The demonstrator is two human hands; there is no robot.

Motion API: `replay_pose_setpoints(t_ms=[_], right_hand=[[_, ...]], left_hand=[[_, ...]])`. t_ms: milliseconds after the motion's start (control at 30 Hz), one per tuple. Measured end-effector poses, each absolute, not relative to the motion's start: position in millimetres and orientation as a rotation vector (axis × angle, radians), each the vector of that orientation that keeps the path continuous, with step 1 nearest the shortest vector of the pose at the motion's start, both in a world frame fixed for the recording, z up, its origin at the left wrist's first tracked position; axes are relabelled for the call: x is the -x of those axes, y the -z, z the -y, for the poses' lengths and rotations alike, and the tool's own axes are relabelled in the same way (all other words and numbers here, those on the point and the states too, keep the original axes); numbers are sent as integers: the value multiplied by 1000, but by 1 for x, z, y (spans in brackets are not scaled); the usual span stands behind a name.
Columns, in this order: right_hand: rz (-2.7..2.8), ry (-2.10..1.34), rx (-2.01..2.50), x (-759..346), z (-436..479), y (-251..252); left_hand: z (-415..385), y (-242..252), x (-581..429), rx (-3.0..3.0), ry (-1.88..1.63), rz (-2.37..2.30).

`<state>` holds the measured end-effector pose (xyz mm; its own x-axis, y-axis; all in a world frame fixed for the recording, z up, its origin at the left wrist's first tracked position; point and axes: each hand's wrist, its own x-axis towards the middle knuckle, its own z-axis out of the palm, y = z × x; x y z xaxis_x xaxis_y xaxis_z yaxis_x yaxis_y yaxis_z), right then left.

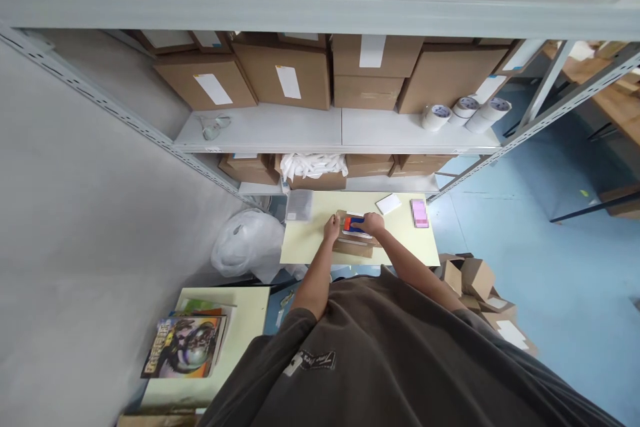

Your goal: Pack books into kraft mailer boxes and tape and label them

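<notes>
On the pale yellow table point(405, 247) in front of me lies a small brown cardboard box point(353, 249) with white strips on its upper side. My left hand point(331, 227) is closed at the left edge of the box, its fingers curled against the cardboard. My right hand point(372, 223) grips a blue and orange tape dispenser point(355, 224), which rests over the box. Part of the box is hidden under that tool and my hand. Behind my right hand lies a white pad or flat box point(389, 203).
A pink item point(419, 213) lies at the table's right, a clear plastic container point(299, 205) at its left. Shelves point(300, 127) behind hold cardboard boxes and white tape rolls point(436, 117). Opened cartons point(477, 278) sit right, a plastic bag point(247, 243) left, books point(185, 347) lower left.
</notes>
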<state>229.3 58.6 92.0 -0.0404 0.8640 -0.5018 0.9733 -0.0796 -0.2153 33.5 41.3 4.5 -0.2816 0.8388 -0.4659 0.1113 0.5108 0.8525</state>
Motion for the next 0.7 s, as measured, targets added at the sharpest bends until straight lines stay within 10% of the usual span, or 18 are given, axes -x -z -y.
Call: replay_pose_setpoints(t_ms=[700], right_hand=[[-1756, 729, -2391, -426, -3, -75]], left_hand=[[-43, 15, -54, -1126, -597, -1924]])
